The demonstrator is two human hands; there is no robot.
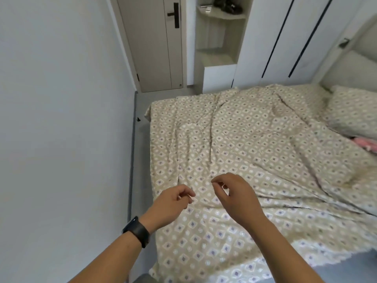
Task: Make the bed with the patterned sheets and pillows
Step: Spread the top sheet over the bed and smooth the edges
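A beige patterned quilt [244, 144] covers the bed, wrinkled with long folds running from the near corner toward the far side. A matching patterned pillow [353, 111] lies at the right, against the headboard. My left hand [171, 203], with a black watch on the wrist, hovers above the quilt's near part with loosely curled fingers holding nothing. My right hand [236, 195] hangs beside it, fingers also loosely curled and empty. Whether either hand touches the fabric is unclear.
A pink item [365, 145] peeks out beside the pillow. A grey wall [61, 119] runs along the left with a narrow floor strip [140, 160] next to the bed. A closed door [155, 43], open shelves [220, 37] and white wardrobe doors [285, 37] stand beyond the bed.
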